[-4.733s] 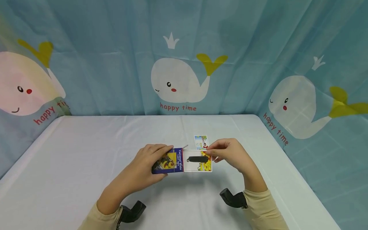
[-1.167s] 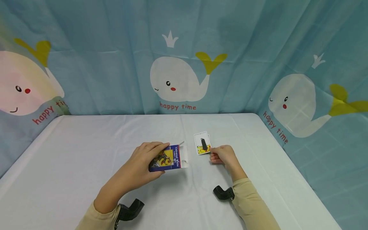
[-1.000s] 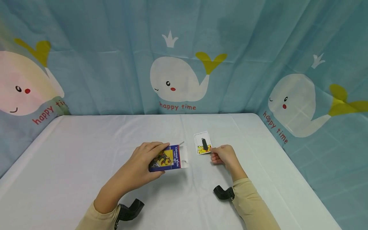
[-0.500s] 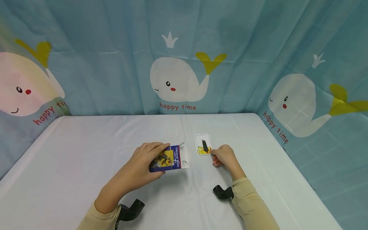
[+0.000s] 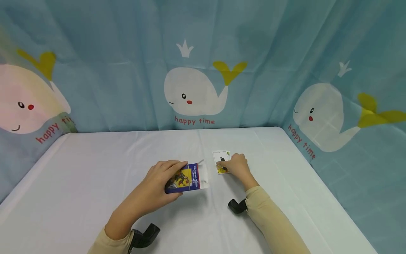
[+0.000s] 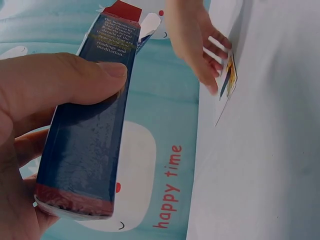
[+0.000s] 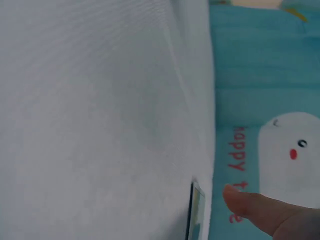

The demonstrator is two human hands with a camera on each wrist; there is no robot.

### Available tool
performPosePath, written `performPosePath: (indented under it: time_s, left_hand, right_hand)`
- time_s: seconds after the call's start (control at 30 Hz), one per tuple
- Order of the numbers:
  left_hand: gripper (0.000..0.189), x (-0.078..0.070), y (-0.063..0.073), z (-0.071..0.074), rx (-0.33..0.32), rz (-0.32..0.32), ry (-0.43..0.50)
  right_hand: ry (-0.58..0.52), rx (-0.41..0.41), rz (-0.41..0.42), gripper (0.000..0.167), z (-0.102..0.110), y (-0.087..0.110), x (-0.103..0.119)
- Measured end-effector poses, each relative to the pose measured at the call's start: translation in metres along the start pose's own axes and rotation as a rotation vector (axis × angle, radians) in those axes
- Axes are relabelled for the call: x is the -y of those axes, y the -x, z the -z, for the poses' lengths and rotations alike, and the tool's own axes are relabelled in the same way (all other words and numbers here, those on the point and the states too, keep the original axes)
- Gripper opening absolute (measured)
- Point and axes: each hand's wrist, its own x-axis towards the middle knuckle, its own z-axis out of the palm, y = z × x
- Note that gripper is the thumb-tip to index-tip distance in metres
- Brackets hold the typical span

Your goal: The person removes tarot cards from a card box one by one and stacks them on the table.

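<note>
With left hand [image 5: 160,180] curled round blue cardboard tarot box [image 5: 188,178], contents unseen, right hand [image 5: 240,167] loosely spread at white-bordered rectangular paper cards [image 5: 220,155] already out!

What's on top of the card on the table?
In the head view, the right hand is over the card, hiding some of its picture. That part can't be seen.

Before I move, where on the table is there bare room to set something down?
Free: the wide left of the table, from the left hand to the curtain, and the strip right of the right sleeve. Crowded: the middle, where the left hand holds the box and the right hand is at the cards.
</note>
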Motion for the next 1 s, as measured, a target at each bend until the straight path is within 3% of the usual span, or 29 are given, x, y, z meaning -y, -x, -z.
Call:
performPosePath:
  time_s: [0.13,0.37,0.87,1.0]
  left_hand:
    - [0.079,0.0,0.001,-0.002,-0.001,-0.002,0.007]
    - [0.078,-0.001,0.001,-0.002,-0.002,-0.004,0.0]
    - [0.077,-0.002,0.003,-0.001,-0.019,-0.021,-0.004]
    - [0.077,-0.002,0.003,0.0,-0.016,-0.017,-0.002]
  right_hand:
    - [0.105,-0.002,-0.056,0.08,-0.008,-0.002,0.013]
    - [0.12,-0.024,-0.065,0.074,-0.013,-0.005,0.022]
    - [0.068,-0.041,-0.061,0.077,-0.013,-0.005,0.021]
    - [-0.08,-0.099,0.002,0.068,-0.004,-0.001,0.015]
